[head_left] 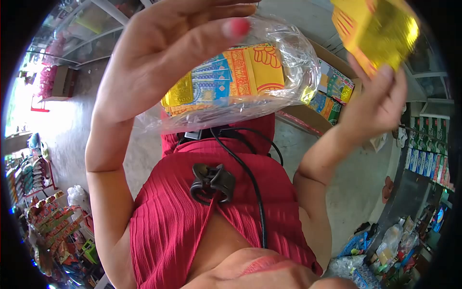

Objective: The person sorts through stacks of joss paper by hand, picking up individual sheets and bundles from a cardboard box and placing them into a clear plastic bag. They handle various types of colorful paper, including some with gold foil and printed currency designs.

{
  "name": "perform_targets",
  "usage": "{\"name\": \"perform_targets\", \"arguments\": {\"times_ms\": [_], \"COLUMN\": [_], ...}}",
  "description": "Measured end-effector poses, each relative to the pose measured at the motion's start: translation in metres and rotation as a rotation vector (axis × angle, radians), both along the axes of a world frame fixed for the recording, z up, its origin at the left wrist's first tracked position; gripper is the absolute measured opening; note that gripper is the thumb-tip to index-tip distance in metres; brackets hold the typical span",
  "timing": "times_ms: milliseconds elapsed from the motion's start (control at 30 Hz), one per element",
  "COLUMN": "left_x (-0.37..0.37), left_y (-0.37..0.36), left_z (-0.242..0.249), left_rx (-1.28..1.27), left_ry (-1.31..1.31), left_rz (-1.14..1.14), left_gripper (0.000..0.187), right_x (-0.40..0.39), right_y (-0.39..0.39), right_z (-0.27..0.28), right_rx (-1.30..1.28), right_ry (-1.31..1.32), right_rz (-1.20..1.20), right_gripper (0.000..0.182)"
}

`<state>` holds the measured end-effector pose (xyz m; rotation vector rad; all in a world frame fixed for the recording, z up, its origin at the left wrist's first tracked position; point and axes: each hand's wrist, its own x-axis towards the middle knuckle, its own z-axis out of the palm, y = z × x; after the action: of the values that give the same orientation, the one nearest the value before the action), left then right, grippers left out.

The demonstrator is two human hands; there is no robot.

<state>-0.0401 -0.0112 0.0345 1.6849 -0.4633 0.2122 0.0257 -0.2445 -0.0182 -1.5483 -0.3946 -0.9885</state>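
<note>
My right hand (378,98) is raised at the right, its fingers closed on a yellow-and-gold paper packet (380,31) with a shiny foil face. At the upper left my left hand (168,53) hovers over a clear plastic bag (293,48), thumb stretched out with a red nail. Nothing shows in it; some of its fingers run out at the top edge. Inside the bag in front of my lap lie printed papers: blue notes (211,79), an orange-and-yellow printed sheet (255,70) and a gold foil piece (180,92). My left hand hides part of them.
Behind the bag to the right stands an open cardboard box (308,118) with more colourful paper packs (332,91). Shelves with boxed goods (428,144) line the right side. Hanging snack packets (53,221) fill the lower left. A black cable (252,185) runs down my front.
</note>
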Motion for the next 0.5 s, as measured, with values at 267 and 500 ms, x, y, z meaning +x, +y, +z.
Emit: {"name": "perform_targets", "arguments": {"times_ms": [267,500], "left_x": [-0.015,-0.072], "left_y": [0.053,0.089], "left_z": [-0.031,0.006], "left_rx": [-0.299,0.429], "left_ry": [0.067,-0.106], "left_rz": [0.28,0.457], "left_gripper": [0.025,0.031], "right_x": [-0.037,-0.005], "right_y": [0.114,0.061], "right_z": [-0.018,-0.021], "right_rx": [-0.648,-0.514], "right_ry": [-0.472,-0.176], "right_rz": [0.377,0.325], "right_gripper": [0.032,0.058]}}
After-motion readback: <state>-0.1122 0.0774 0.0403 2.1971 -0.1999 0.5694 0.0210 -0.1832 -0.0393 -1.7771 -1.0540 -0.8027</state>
